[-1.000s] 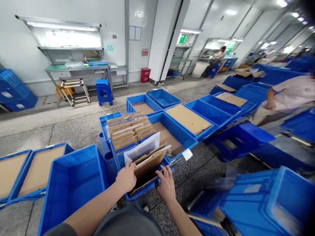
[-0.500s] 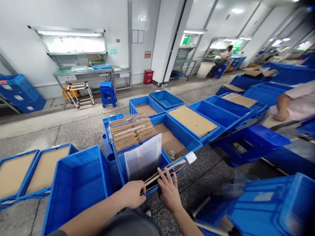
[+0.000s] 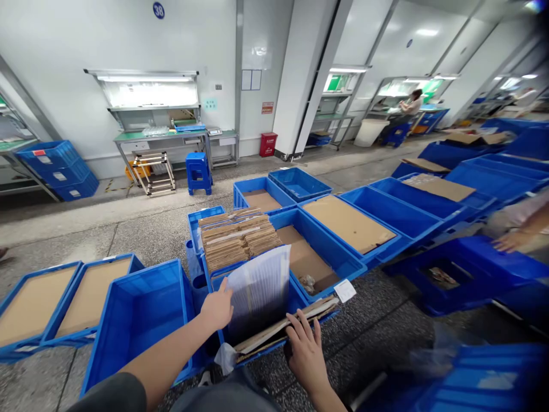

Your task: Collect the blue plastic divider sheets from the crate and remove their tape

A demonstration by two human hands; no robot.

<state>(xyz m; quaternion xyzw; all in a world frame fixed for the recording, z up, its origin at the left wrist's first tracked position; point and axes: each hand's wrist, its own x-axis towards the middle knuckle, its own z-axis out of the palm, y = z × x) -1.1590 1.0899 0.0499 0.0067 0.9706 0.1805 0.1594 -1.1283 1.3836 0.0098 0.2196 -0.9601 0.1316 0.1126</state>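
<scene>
Near the bottom of the view, between my two arms, a blue plastic crate [image 3: 253, 297] sits on the speckled floor with a few flat cardboard sheets [image 3: 285, 329] lying tilted across its near rim. My left hand [image 3: 218, 308] is spread against the left edge of a clear, ribbed plastic bag [image 3: 259, 292] that stands upright in the crate, fingers loose, pressing and not clamping. My right hand [image 3: 306, 355] lies flat on the near end of the cardboard sheets, fingers splayed wide, holding nothing closed. I judge this as the sorting stage: the bag is parted from the cardboard but neither is lifted out. Whatever follows wants a real pinch on the thin, floppy bag, which looks slippery, while the stiff sheets need steadying. Just beyond, a second crate holds a dense stack of corrugated cardboard [image 3: 238, 243], rough-edged and brown. An empty crate [image 3: 137, 320] with smooth walls stands left.
</scene>
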